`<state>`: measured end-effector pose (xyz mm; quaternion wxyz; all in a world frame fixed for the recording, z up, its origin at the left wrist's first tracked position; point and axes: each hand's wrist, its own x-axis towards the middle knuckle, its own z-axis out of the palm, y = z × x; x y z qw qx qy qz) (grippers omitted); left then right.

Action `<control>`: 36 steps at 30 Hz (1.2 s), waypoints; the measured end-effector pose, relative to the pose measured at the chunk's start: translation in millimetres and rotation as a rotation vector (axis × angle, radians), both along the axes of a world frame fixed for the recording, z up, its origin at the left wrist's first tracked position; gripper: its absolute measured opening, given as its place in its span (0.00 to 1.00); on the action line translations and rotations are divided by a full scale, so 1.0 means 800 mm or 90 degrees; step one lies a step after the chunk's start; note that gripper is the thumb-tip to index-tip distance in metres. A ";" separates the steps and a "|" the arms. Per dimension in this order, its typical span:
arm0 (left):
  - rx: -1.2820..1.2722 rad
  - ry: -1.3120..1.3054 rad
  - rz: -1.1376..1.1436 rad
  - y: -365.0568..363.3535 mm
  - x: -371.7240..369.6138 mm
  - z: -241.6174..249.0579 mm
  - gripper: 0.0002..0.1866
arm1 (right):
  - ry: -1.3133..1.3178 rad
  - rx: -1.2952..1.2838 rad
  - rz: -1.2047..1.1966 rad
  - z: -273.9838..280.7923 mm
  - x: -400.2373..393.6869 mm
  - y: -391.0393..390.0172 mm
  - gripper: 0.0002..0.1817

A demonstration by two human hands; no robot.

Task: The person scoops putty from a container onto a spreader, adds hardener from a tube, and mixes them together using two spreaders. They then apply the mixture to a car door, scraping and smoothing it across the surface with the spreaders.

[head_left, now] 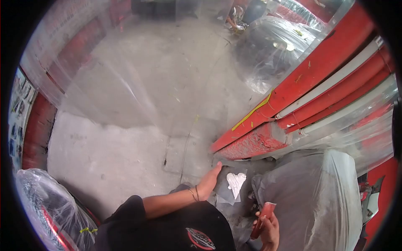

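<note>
My left hand point(209, 182) is at the left edge of a thin grey board point(224, 188), thumb along it and the other fingers hidden, apparently underneath. On the board lies a white smear of thick paste point(236, 184), wide at the top and narrowing to a point. My right hand point(271, 230) is closed around a red tube point(260, 221) with a pale upper end, tilted and apart from the board, below and right of the paste.
Red and white pipes point(326, 88) slant down at the right, beside a plastic-covered bulk point(310, 196). Clear sheeting point(125, 79) hangs ahead. Another wrapped object point(46, 205) is at lower left. A person point(235, 17) crouches far back near a plastic-covered car point(276, 46).
</note>
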<state>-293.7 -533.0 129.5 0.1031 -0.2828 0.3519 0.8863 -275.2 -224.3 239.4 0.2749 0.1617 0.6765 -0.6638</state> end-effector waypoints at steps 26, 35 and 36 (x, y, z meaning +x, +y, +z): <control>0.058 0.193 -0.161 0.114 -0.039 0.106 0.40 | 0.194 0.274 0.132 0.129 -0.024 -0.015 0.18; 0.001 0.233 -0.170 0.124 -0.044 0.099 0.39 | 0.140 0.331 0.186 0.141 -0.039 -0.017 0.21; 0.013 0.227 -0.173 0.124 -0.041 0.097 0.39 | 0.142 0.330 0.185 0.144 -0.039 -0.019 0.20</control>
